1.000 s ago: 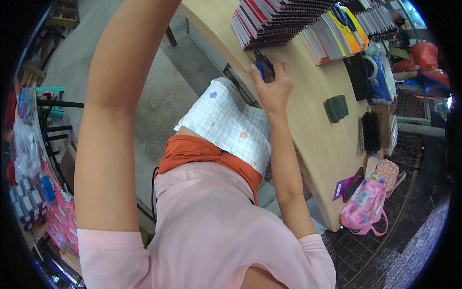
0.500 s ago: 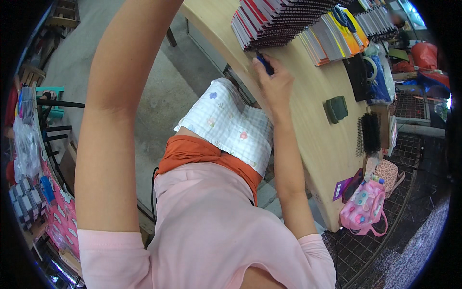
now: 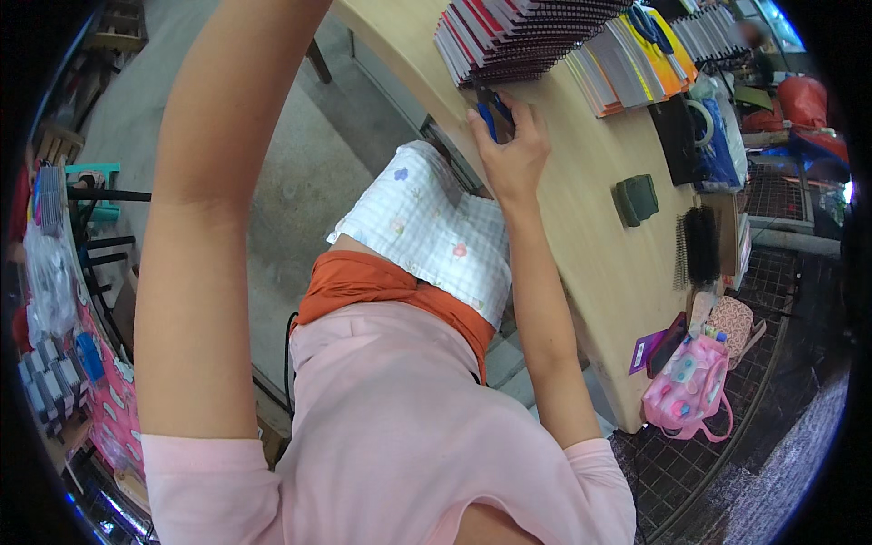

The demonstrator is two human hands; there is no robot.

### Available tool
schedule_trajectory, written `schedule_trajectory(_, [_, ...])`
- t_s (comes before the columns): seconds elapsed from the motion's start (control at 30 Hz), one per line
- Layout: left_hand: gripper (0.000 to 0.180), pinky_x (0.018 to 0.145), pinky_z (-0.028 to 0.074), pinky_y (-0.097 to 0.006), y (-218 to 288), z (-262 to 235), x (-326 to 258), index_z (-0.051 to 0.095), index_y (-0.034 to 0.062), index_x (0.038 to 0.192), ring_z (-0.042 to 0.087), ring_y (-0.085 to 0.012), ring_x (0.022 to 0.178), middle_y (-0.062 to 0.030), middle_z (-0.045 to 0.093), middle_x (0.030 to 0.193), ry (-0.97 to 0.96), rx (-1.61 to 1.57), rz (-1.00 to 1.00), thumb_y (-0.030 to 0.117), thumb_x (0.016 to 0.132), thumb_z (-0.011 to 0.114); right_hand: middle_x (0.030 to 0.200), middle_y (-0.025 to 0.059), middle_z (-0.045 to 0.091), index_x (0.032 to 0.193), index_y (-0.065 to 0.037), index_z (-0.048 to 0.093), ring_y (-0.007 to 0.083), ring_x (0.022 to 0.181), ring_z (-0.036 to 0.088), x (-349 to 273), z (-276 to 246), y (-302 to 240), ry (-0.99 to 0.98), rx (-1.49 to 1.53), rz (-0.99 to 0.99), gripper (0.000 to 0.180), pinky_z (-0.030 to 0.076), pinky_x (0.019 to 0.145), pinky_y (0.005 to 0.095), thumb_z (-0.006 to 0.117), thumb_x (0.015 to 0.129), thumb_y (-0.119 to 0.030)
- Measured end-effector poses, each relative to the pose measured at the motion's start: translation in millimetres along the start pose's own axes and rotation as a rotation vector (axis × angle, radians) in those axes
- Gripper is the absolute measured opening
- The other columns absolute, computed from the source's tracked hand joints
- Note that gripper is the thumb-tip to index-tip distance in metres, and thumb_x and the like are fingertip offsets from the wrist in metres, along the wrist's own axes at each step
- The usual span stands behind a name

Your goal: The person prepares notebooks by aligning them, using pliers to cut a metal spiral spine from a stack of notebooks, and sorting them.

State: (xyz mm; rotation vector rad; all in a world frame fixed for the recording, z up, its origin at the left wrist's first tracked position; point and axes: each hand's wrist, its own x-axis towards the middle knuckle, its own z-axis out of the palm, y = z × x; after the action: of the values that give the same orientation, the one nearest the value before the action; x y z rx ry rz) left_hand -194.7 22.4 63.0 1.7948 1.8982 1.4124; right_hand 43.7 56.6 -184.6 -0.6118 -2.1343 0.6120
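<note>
My right hand grips a pair of small pliers with blue handles and a dark head. The handles stand spread apart in my fingers. The jaws touch or come very near the near lower corner of a stack of spiral-bound notebooks with dark wire coils and red and white edges. Whether the jaws are on a coil I cannot tell. My left arm reaches up past the top edge, so the left hand is out of sight.
More spiral notebooks with yellow and orange covers stand right of the stack, scissors on top. A dark green block-shaped thing, black wire coils and a pink bag are along the wooden table. A checked cloth covers my lap.
The pliers' handles have opened apart, and my right fingers have spread with them. The hand has shifted slightly left and tilted. My left arm has moved a little left.
</note>
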Motion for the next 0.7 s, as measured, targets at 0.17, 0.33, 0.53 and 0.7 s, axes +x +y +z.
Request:
schedule_trajectory(0.17, [0.048, 0.094, 0.05, -0.037, 11, 5, -4, 0.07, 0.0095, 0.126, 0.064, -0.0249, 0.109, -0.0136, 0.07, 0.122, 0.007, 0.018, -0.011, 0.042, 0.091, 0.065, 0.094, 0.0154, 0.066, 0.106, -0.004, 0.07, 0.0347, 0.089, 0.064, 2, -2, 3, 0.001, 0.0, 0.013, 0.038, 0.052, 0.078, 0.0453, 0.079, 0.076, -0.026])
schedule_trajectory(0.33, [0.047, 0.092, 0.05, -0.037, 7, 0, -2, 0.071, 0.0098, 0.125, 0.064, -0.0247, 0.109, -0.0134, 0.07, 0.121, 0.011, 0.048, 0.03, 0.042, 0.091, 0.065, 0.095, 0.016, 0.066, 0.105, -0.004, 0.071, 0.0357, 0.089, 0.064, 4, -1, -1, -0.01, 0.013, -0.001, 0.036, 0.052, 0.079, 0.046, 0.079, 0.076, -0.025])
schedule_trajectory(0.53, [0.047, 0.087, 0.051, -0.036, 8, 2, -4, 0.071, 0.0103, 0.124, 0.066, -0.0235, 0.104, -0.0134, 0.071, 0.118, 0.02, 0.038, 0.023, 0.042, 0.091, 0.065, 0.093, 0.0171, 0.067, 0.104, -0.003, 0.071, 0.0365, 0.087, 0.065, 4, -4, -6, -0.021, 0.097, 0.065, 0.034, 0.053, 0.078, 0.0459, 0.079, 0.075, -0.02])
schedule_trajectory(0.7, [0.047, 0.079, 0.052, -0.035, 17, 2, -10, 0.072, 0.0114, 0.124, 0.066, -0.0216, 0.095, -0.0125, 0.072, 0.112, -0.004, 0.013, -0.039, 0.043, 0.09, 0.065, 0.094, 0.016, 0.067, 0.105, -0.004, 0.071, 0.035, 0.089, 0.065, 2, -3, 0, 0.001, 0.029, -0.006, 0.036, 0.052, 0.078, 0.0455, 0.08, 0.075, -0.021])
